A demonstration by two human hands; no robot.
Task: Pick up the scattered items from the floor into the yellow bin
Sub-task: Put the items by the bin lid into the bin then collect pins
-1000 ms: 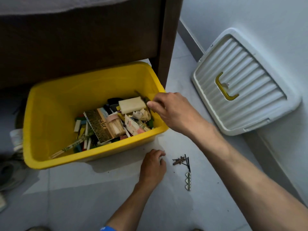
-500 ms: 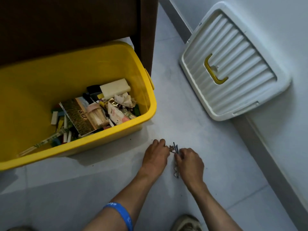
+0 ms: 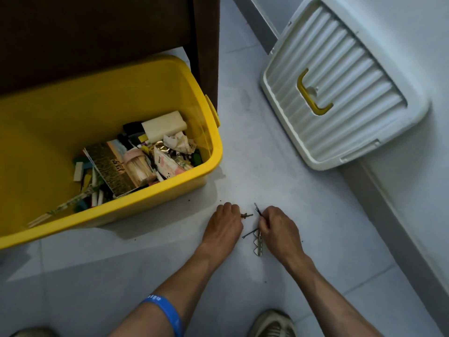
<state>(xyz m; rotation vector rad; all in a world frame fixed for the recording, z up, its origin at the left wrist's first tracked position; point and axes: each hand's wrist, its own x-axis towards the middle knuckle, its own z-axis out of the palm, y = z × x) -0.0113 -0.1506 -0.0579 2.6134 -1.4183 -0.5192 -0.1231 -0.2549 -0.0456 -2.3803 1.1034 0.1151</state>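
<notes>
Both hands work at the floor near the yellow bin. Left hand, fingers curled, pinches a small brown clip. Right hand grips dark hairpins; a zigzag metal clip lies beside it.

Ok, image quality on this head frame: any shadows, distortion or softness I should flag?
Head view: the dark wooden furniture is underexposed; the yellow bin casts a soft shadow on the floor; wide-angle bowing curves the baseboard and white lid; the small clips by the right hand are slightly soft.
</notes>
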